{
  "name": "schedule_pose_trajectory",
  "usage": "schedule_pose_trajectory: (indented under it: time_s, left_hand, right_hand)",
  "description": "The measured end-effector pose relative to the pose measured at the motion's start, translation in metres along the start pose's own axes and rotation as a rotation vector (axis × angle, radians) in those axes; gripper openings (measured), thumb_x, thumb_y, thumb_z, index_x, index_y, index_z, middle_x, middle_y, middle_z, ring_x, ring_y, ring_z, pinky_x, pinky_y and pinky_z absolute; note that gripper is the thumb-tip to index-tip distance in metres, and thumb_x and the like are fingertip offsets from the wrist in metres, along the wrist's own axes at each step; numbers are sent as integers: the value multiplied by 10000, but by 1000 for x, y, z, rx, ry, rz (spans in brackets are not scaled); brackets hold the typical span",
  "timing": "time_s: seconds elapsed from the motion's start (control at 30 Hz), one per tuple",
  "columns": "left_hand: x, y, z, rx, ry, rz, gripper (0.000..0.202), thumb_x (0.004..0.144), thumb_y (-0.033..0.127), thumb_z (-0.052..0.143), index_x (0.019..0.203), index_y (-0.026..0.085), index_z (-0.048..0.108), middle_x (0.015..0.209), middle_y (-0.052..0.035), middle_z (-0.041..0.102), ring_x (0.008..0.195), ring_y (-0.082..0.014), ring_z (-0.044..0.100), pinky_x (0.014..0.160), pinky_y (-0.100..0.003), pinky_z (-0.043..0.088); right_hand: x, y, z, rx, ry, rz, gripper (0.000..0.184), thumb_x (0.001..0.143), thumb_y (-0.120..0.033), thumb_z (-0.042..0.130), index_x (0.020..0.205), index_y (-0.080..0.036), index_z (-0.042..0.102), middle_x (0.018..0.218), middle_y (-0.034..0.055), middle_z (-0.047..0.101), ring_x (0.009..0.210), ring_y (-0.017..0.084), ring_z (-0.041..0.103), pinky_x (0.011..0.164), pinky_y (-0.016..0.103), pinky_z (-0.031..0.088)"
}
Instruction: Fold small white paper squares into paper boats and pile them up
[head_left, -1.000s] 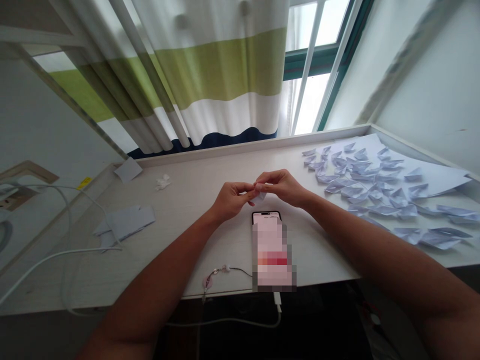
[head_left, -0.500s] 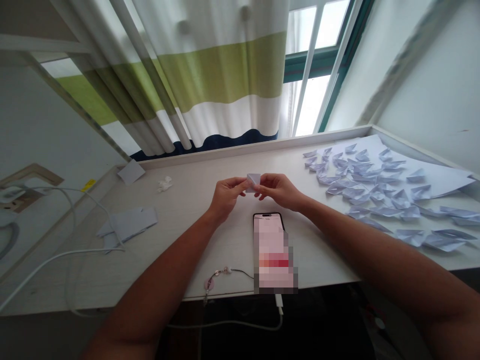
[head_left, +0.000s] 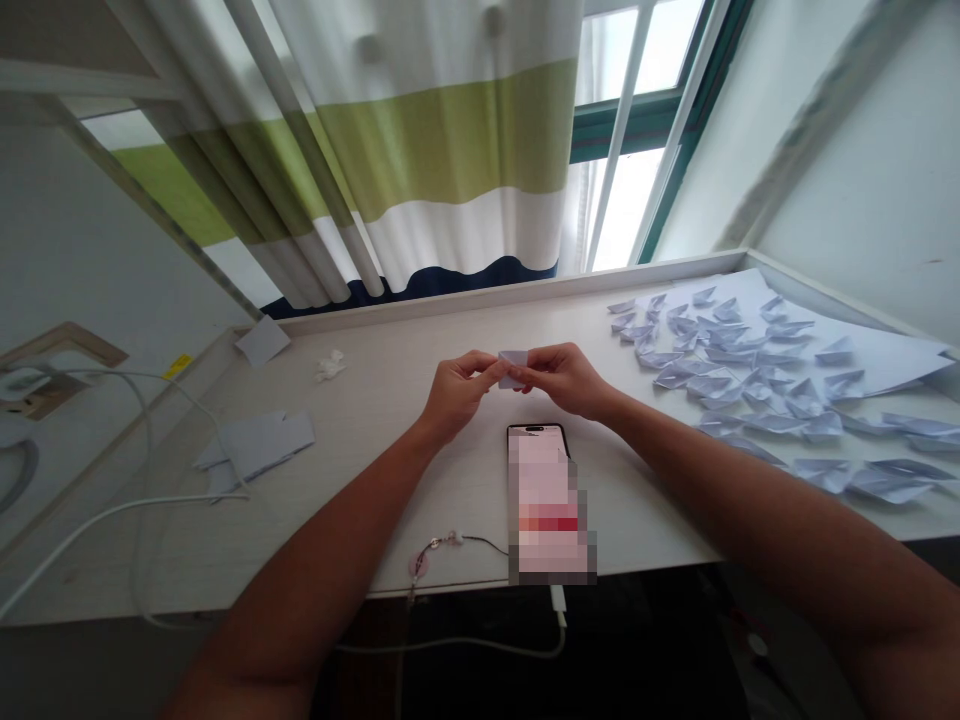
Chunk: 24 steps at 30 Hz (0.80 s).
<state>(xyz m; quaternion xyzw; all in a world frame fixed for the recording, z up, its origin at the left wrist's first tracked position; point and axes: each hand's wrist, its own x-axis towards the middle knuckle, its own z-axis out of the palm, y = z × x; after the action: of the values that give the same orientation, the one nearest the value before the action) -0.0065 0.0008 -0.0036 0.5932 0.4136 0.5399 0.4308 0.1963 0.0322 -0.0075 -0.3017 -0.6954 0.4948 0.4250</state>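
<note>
White desk (head_left: 397, 360) takes up most of the room's near half, w/ a low raised edge along the back. Big curtain (head_left: 450, 140) hangs behind it, white w/ a broad green band and navy at the bottom. Window (head_left: 630, 125) w/ teal frame and white bars shows to the R of that. Large white sheets (head_left: 900, 350) lie in the desk's back R corner; a spread of folded paper pieces (head_left: 757, 390), pointed approx. like little boats, lies partly on them, partly on bare desktop. Stack of paper (head_left: 262, 440) on the L is a bit askew, w/ a white cable (head_left: 120, 505) curving close by. Phone (head_left: 547, 480) is face up near the front edge, screen mostly pixelated, white plug (head_left: 558, 605) at its bottom end.

Just beyond the phone's top, R hand (head_left: 564, 375) and L hand (head_left: 459, 390) meet, thumbs and fingers pinching one small folded paper (head_left: 514, 357) btwn them. Beaded strap (head_left: 418, 565) w/ a pink disc trails from the phone's side to the desk edge. Paper square (head_left: 262, 341) is in the back L corner, crumpled white scrap (head_left: 330, 366) nearby. Fingers cover part of the held paper, so its exact folds are hard to make out.
</note>
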Motion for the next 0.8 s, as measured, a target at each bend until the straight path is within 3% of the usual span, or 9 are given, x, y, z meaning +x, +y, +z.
schedule_pose_trajectory:
  time_s: [0.1, 0.27, 0.47, 0.7, 0.8]
  left_hand:
    - [-1, 0, 1, 37, 32, 53, 297, 821, 510, 909, 844, 216, 873, 813, -32, 786, 757, -167, 639, 732, -311, 504]
    - [-2, 5, 1, 62, -10, 63, 336, 825, 546, 902, 801, 214, 859, 760, -25, 759, 735, -168, 622, 748, -324, 505]
    - [-2, 2, 4, -33, -8, -34, 310, 809, 519, 902, 790, 218, 832, 744, -12, 736, 687, -143, 574, 679, -299, 469]
    - [0, -2, 3, 16, 37, 27, 372, 788, 550, 931, 864, 201, 828, 851, -36, 778, 728, -143, 601, 680, -290, 477]
    - [1, -3, 1, 85, 89, 65, 347, 809, 534, 925, 854, 201, 837, 783, -26, 758, 709, -140, 599, 673, -289, 480]
  right_hand:
    - [0, -3, -1, 2, -13, -3, 572, 798, -720, 896, 698, -176, 751, 696, 47, 736, 680, 178, 677, 652, 328, 553]
    - [-1, 0, 1, 88, -56, 50, 576, 791, -710, 910, 698, -175, 718, 727, 61, 762, 699, 188, 717, 675, 335, 586]
    - [-1, -4, 2, 74, -36, -26, 579, 825, -728, 879, 712, -201, 667, 698, 36, 723, 703, 192, 706, 653, 340, 585]
    - [-1, -4, 4, -76, -6, -76, 656, 824, -817, 811, 655, -215, 613, 635, 13, 654, 601, 158, 601, 580, 316, 469]
    - [-2, -1, 4, -211, 64, -117, 648, 853, -827, 776, 670, -217, 656, 589, -19, 578, 563, 137, 506, 563, 310, 397]
